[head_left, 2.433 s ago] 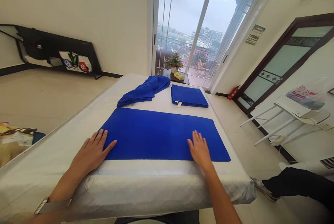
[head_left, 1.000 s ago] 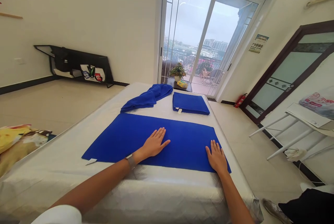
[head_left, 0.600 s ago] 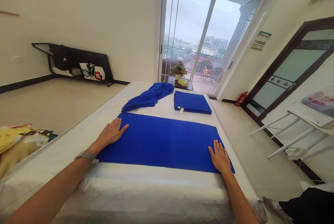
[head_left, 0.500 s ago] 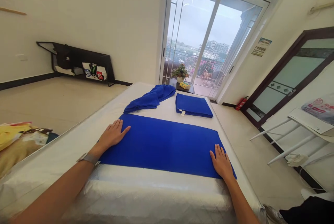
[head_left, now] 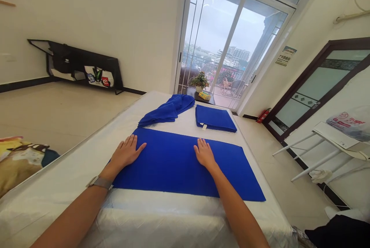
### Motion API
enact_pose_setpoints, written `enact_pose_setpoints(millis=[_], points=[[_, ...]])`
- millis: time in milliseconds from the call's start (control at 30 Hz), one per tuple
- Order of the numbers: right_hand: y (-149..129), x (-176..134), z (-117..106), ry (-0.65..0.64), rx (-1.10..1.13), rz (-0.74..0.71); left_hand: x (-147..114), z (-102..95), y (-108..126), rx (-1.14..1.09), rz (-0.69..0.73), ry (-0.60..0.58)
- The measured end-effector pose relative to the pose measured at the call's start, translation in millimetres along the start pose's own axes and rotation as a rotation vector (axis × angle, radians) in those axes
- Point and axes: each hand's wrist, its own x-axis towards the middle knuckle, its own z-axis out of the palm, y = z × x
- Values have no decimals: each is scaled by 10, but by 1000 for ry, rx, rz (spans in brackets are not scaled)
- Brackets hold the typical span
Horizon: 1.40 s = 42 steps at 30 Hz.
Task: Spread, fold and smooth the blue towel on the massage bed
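Rests left hand (head_left: 125, 153) flat over left edge of blue cloth (head_left: 173, 167), lower centre of frame, with thumb spread wide. Has right hand (head_left: 204, 154) flat near its middle, with fingers slightly parted.

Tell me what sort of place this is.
Probably a room in a home, high enough to look out over buildings: what looks like a plastic-covered mattress with a blue cloth spread flat on it, a potted plant, and a large glass door facing a balcony.
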Motion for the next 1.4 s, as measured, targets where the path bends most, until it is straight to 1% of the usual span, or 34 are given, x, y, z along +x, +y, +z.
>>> enact_pose_setpoints(millis=[100,167,200,267,333,467,533,567,633,700,767,800,833,867,900,967,1033,1067,1100,1133,1167,1200,1233,1267,1333,1400], points=[[-162,232,77,-52,15,-16,0,-5,2,1,-7,-9],[-132,290,135,-57,8,-14,-3,-13,4,-3,-9,-13],[-74,292,157,-51,0,-13,-6,-19,4,-5,-10,-17],[132,254,174,-37,-23,-2,-13,-30,6,-7,-12,-26],[450,177,144,-38,-52,44,-19,-40,8,-5,-16,-28],[1249,-16,7,-30,-101,245,-19,-41,6,4,-13,-34],[1573,-94,-40,-9,-113,347,-11,-27,-13,16,-4,-40],[1687,-122,-50,5,-114,383,-4,-18,-31,26,0,-40],[1809,-153,-46,26,-109,424,15,-3,-84,62,11,-39],[1824,-156,-27,37,-99,434,46,-8,-125,118,28,-36],[1793,-147,-12,44,-87,431,83,-43,-78,180,24,-35],[1776,-142,-10,44,-78,428,101,-69,5,203,27,-35],[1764,-140,-11,43,-68,426,114,-95,140,213,46,-32],[1758,-140,-14,41,-60,424,122,-115,328,207,91,-31],[1757,-142,-18,40,-53,425,125,-123,564,184,163,-31],[1765,-152,-26,42,-46,423,118,-90,1137,94,362,-48],[1774,-162,-29,50,-42,415,111,4,1728,-5,505,-72],[1777,-166,-28,52,-38,412,113,63,1987,-44,572,-80],[1780,-168,-27,54,-33,409,119,124,2201,-73,595,-86],[1781,-169,-25,54,-28,407,130,180,2362,-94,603,-95],[1782,-169,-23,55,-24,407,145,229,2467,-106,596,-104],[1783,-168,-20,55,-20,407,162,268,2516,-112,581,-113],[1783,-168,-18,55,-17,407,183,295,2511,-112,568,-122],[1783,-168,-16,58,-16,405,208,310,2460,-108,561,-127],[1778,-171,-15,63,-17,403,270,299,2244,-88,540,-129],[1771,-178,-18,67,-24,402,353,244,1916,-58,491,-127]])
